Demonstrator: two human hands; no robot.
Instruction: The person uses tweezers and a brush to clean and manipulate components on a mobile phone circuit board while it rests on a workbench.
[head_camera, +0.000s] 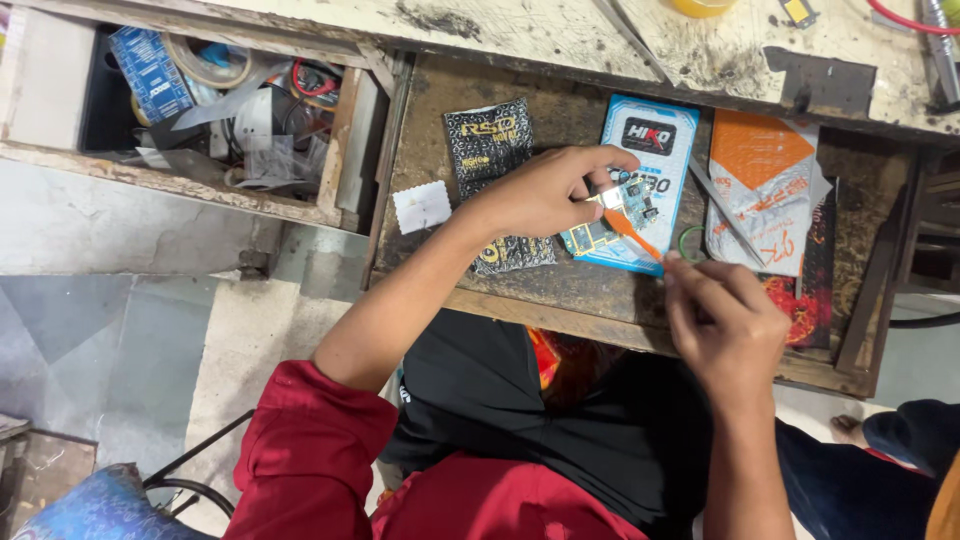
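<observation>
Board (612, 212) sits on the blue packet (640, 180) in the open drawer (560, 290), pinned under my left hand (545, 192). It's a small blue-green circuit board, long axis running diagonally, low-left to up-right across the packet. Left hand is closed on it: thumb and fingers pinch the upper end, palm off to the left of it over the black packet (495, 170).

Right hand (725, 330) is lower right of the board, near but not touching it. Fingers curled in, tips pointing up-left toward the board's lower end. Looks like it pinches something thin, and an orange stick (632, 235) runs along the board toward it, but I can't tell if that's what it holds.

Key relation: board lies up and left of the right hand, with its long axis roughly in line with that hand's approach. Left hand is the nearer one, already in contact.

Around: green ring (692, 243) just beside the right fingertips, orange-white packet (760, 195) to the right, small white card (422, 206) to the left, cluttered second drawer (230, 100) far left, scarred counter (560, 30) above.
</observation>
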